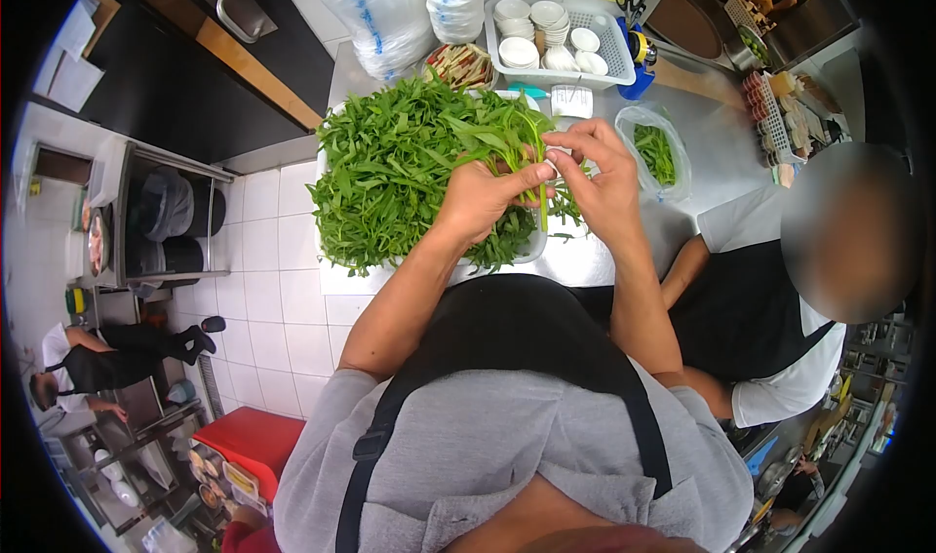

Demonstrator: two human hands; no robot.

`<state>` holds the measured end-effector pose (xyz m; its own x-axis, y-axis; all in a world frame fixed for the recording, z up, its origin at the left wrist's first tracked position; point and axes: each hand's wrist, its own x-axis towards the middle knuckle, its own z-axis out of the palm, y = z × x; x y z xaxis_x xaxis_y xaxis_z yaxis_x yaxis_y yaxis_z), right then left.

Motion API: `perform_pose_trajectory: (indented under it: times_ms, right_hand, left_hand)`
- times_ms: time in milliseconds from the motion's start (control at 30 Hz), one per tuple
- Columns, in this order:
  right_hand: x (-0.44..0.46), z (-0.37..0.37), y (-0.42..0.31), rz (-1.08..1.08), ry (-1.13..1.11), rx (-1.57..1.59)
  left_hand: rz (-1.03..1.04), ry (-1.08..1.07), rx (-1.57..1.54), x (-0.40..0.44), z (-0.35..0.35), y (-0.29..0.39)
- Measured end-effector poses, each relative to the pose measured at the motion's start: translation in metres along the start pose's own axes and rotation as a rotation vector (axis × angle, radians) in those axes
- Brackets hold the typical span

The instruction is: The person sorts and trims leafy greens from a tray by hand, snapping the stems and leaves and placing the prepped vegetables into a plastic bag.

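Observation:
A small bunch of leafy green stems, which look like water spinach [512,136], is upright over the steel counter. My left hand [480,198] is closed around its stems, thumb across the front. My right hand [603,180] meets the bunch from the right, thumb and fingers pinched at the stems; exactly what lies between the fingertips is partly hidden. Left of and beneath my left hand, a large heap of loose green leaves [385,173] fills a white tub [533,253]. More cut green pieces [565,205] lie behind my hands.
A clear bag of greens [655,153] lies to the right. Behind are a white basket [614,51] of small dishes, scissors [631,3] and wrapped plastic stacks [375,21]. A co-worker in a black apron [746,304] stands close on my right; another person [102,358] is far left.

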<state>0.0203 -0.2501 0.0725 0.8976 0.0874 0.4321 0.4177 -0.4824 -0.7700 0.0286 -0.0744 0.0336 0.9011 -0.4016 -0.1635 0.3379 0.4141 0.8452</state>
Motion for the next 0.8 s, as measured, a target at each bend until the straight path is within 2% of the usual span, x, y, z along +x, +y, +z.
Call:
perform_pose_trajectory:
  times_ms: [300,500,600,700,800]
  right_hand:
    - [-0.002,0.001,0.008,0.045,-0.013,0.036]
    - [-0.002,0.005,0.008,-0.03,-0.034,-0.039]
    - [-0.004,0.0,0.008,-0.047,-0.08,-0.133]
    - [-0.007,0.007,-0.006,0.151,0.039,0.081]
    - [0.0,0.009,-0.01,0.083,-0.086,0.016]
  left_hand:
    - [0.015,-0.01,0.016,-0.005,-0.004,-0.004]
    - [0.106,0.029,0.043,0.001,-0.005,-0.017]
    - [0.059,0.177,0.023,0.004,-0.005,-0.019]
    - [0.161,0.211,0.033,0.004,-0.001,-0.016]
    - [0.335,0.256,0.566,0.003,-0.002,-0.017]
